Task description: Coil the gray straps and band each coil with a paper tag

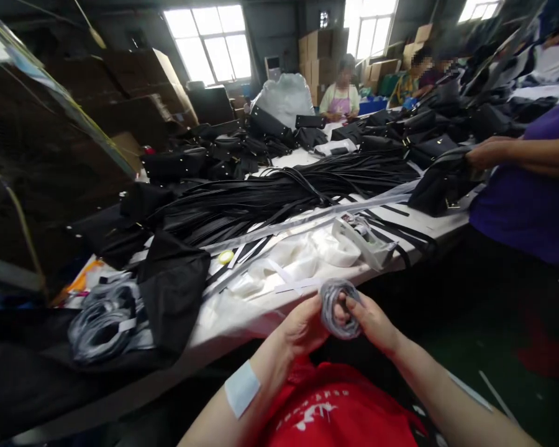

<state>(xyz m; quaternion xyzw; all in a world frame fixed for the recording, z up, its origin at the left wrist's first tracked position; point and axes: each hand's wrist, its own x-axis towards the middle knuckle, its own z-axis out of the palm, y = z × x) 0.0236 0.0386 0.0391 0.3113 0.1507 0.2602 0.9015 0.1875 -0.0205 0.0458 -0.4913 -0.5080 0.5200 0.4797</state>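
Just beyond the table's front edge, in front of my red apron, I hold a small grey coil (327, 303), wound into a ring. My left hand (307, 326) is closed on its left side. My right hand (371, 324) grips the right side, with fingers at the open middle. Whether the coil is cord or a strip cannot be made out. Nearest on the white table (223, 323) are white rolled strips (298, 261) and an open white box (366, 242) of small items.
Long black straps (270, 192) stretch across the table, with black bags (177, 164) heaped behind them. Larger grey coils (102, 326) lie at left beside black fabric (172, 292). A small yellow roll (225, 256) sits near the straps. At right, a co-worker in purple (531, 192) handles a black bag.
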